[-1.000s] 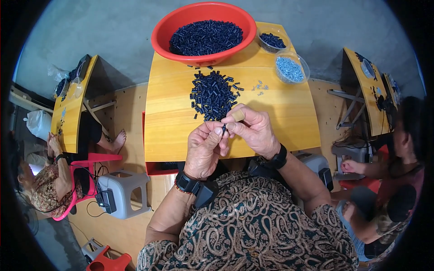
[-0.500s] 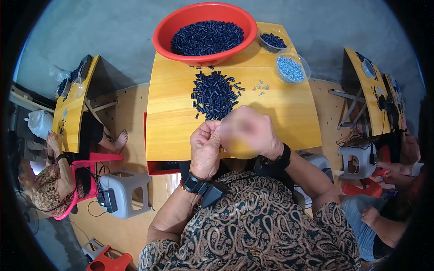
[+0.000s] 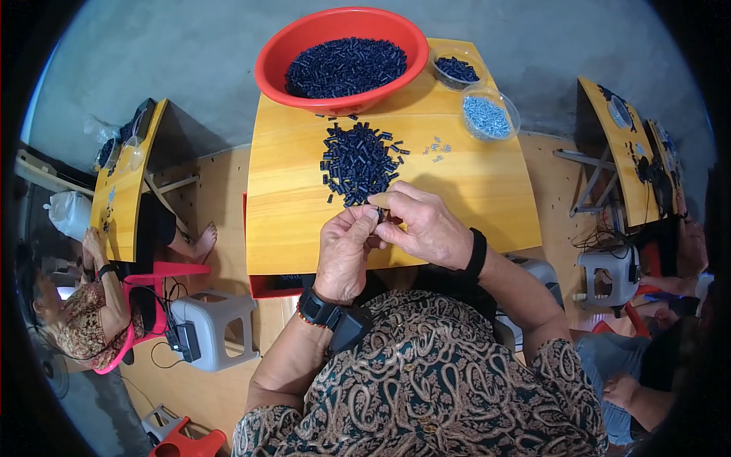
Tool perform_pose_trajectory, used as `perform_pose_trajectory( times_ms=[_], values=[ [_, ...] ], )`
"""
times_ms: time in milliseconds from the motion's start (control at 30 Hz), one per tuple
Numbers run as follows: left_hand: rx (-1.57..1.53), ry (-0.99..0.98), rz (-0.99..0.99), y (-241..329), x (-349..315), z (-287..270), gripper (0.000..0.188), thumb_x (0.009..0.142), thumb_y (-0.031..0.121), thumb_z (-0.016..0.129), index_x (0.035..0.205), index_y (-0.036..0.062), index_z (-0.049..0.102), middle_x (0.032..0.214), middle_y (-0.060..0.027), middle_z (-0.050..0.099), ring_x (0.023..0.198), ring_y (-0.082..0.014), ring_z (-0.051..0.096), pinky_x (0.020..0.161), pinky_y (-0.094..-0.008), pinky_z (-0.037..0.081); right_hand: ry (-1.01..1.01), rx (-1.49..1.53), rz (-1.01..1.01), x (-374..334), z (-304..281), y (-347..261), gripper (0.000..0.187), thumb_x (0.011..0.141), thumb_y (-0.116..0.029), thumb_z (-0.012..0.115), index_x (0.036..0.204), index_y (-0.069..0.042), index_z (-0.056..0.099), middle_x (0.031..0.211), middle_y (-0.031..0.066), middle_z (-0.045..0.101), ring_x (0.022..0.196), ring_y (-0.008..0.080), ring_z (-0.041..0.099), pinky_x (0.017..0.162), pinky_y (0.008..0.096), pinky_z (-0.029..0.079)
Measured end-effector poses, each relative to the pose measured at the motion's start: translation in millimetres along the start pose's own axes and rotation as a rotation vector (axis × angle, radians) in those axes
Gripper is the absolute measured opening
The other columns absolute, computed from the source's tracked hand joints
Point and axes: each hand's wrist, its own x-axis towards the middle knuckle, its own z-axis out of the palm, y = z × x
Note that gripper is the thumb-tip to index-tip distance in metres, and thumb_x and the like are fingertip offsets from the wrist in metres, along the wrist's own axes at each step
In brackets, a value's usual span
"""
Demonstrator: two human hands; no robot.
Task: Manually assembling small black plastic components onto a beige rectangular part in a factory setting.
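lying between hands [image 3: 343, 255] [image 3: 432, 230] and red basin [image 3: 335, 103], dark pile [image 3: 356, 161], clear tubs [image 3: 513, 125] at right

No readable text anywhere on my end. Dark part [image 3: 380, 215] I'm holding: too small to show lettering. Red basin [image 3: 346, 104], clear tub [image 3: 515, 116], tabletop [image 3: 297, 236], left wrist unit [image 3: 318, 309], black box [image 3: 185, 340] by the grey stool [image 3: 212, 324]: nothing I can read.

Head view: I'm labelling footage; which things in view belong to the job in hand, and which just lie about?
Likely job items: dark piece between left hand and right hand; dark pile; red basin; tub of dark pieces; tub of silvery pieces; loose silvery pieces.

Seemingly incidental: grey stools; white bag.
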Motion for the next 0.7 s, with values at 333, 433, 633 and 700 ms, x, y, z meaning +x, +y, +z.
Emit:
perform_pose_trajectory(
  times_ms=[333, 433, 633, 700],
  values=[
    [-0.001, 0.002, -0.032, -8.6, -8.2, -10.5, 0.007, 0.092, 0.007, 0.06, 0.092, 0.0025, 0.065, 0.087, -0.0059, 0.068, 0.074, -0.0119, 0.062, 0.068, -0.0262, 0.051, 0.083, 0.133, 0.035, -13.4, 16.7, 6.9, 0.034, 0.081, -0.004, 0.07, 0.113, 0.001, 0.06, 0.088, 0.0121, 0.059, 0.076, 0.0237, 0.064, 0.067, 0.0322, 0.052],
    [0.038, -0.027, -0.042, -7.1, -11.1, -10.5, 0.006, 0.091, 0.006, 0.061, 0.088, 0.0021, 0.065, 0.084, -0.0057, 0.068, 0.072, -0.0114, 0.062, 0.066, -0.0258, 0.051, -0.005, 0.135, 0.021, -16.5, 10.4, 6.5, 0.035, 0.081, -0.006, 0.07, 0.113, 0.001, 0.06, 0.085, 0.0126, 0.058, 0.076, 0.0256, 0.063, 0.066, 0.0336, 0.051],
    [0.102, -0.04, -0.107, -11.8, -15.2, -20.9, 0.01, 0.091, 0.004, 0.059, 0.084, 0.0012, 0.065, 0.079, -0.0083, 0.068, 0.069, -0.0157, 0.065, 0.066, -0.0333, 0.057, -0.127, -0.018, 0.022, -23.9, 11.6, -0.5, 0.021, 0.083, -0.015, 0.068, 0.091, 0.001, 0.057, 0.081, 0.0152, 0.056, 0.072, 0.0342, 0.06, 0.063, 0.0399, 0.049],
    [0.092, -0.018, -0.118, -15.5, -15.9, -25.2, 0.01, 0.09, 0.003, 0.059, 0.083, 0.0003, 0.065, 0.079, -0.0087, 0.068, 0.068, -0.0154, 0.065, 0.066, -0.0335, 0.057, -0.196, -0.151, 0.036, -25.6, 16.1, 0.4, 0.024, 0.084, -0.019, 0.066, 0.085, 0.001, 0.053, 0.081, 0.0164, 0.056, 0.074, 0.0352, 0.06, 0.064, 0.0422, 0.05]
  ],
)
